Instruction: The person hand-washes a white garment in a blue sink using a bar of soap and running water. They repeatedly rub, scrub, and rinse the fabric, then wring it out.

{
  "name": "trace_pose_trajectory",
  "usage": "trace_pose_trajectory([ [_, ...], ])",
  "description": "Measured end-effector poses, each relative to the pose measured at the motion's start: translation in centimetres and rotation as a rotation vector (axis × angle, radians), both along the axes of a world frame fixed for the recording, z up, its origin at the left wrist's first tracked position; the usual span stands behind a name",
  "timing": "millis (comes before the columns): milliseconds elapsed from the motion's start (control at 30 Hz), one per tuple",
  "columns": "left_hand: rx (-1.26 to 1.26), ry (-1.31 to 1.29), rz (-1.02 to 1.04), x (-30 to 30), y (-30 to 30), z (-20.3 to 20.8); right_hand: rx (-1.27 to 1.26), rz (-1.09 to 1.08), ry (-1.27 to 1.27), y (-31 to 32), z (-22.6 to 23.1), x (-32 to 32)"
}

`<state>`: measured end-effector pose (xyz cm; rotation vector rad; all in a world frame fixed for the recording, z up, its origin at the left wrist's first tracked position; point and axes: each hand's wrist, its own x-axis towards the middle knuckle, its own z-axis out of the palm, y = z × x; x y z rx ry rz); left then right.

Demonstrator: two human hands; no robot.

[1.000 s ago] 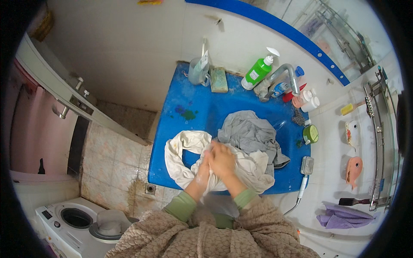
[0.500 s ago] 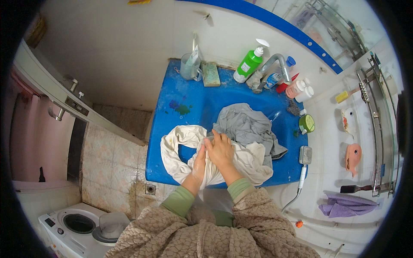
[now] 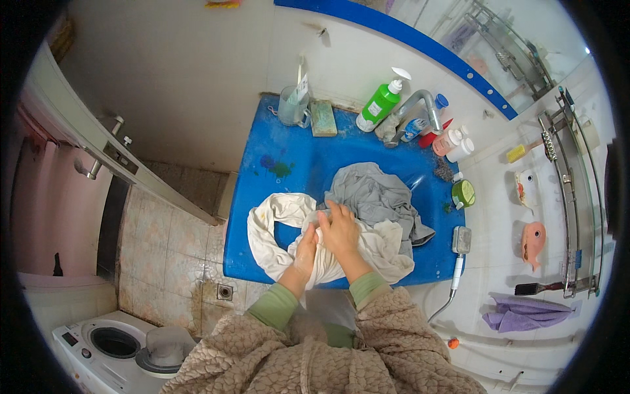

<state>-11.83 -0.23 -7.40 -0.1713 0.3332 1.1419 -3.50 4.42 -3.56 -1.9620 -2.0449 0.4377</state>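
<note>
Over the front of the blue sink, my left hand (image 3: 304,253) and my right hand (image 3: 340,231) come together on a wet white garment (image 3: 282,203). Both are closed on a bunched part of it, with the right fingers bent over the top; the cloth between the palms is partly hidden. To the left the garment loops round on the blue surface, and to the right it spreads out under my right wrist. A grey cloth (image 3: 367,190) lies crumpled in the basin just beyond my right hand, touching the white one.
Along the back of the blue sink counter (image 3: 269,141) stand a clear mug (image 3: 291,108), a soap bar (image 3: 323,119), a green pump bottle (image 3: 378,108), a metal faucet (image 3: 426,105) and small bottles. A shower head (image 3: 461,240) hangs at right. A washing machine (image 3: 108,351) stands lower left.
The view has shifted slightly. My hands stay together on the white garment, with only a small shift of the right fingers; the grey cloth lies as before.
</note>
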Motion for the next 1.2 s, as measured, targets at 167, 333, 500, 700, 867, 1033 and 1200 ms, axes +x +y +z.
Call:
trace_pose_trajectory([
  [167, 0.105, -0.226, 0.148, 0.5, -0.7, -1.2, 0.096, 0.19, 0.046, -2.4, -0.2, -1.0],
  [333, 0.097, -0.192, 0.104, 0.5, -0.8, -0.2, 0.217, 0.376, -0.17, -5.1, 0.9, -1.5],
  [500, 0.065, -0.048, -0.096, -0.6, -0.4, 0.3, 0.055, 0.034, -0.033, 1.0, -0.5, -0.1],
  [700, 0.067, 0.016, -0.021, -1.1, -0.5, 1.2, -0.163, -0.032, 0.478, 2.5, -2.9, 4.1],
  [867, 0.022, -0.053, -0.034, -0.5, -0.3, 0.8, -0.138, 0.28, 0.309, -0.8, -0.3, 8.8],
  [1033, 0.038, -0.009, -0.037, -0.5, 0.1, -0.4, -0.167, -0.155, 0.665, -1.0, 2.2, 10.5],
  [1200, 0.007, -0.033, -0.036, -0.6, 0.1, -0.2, 0.174, 0.024, 0.461, -2.0, 0.1, 6.6],
])
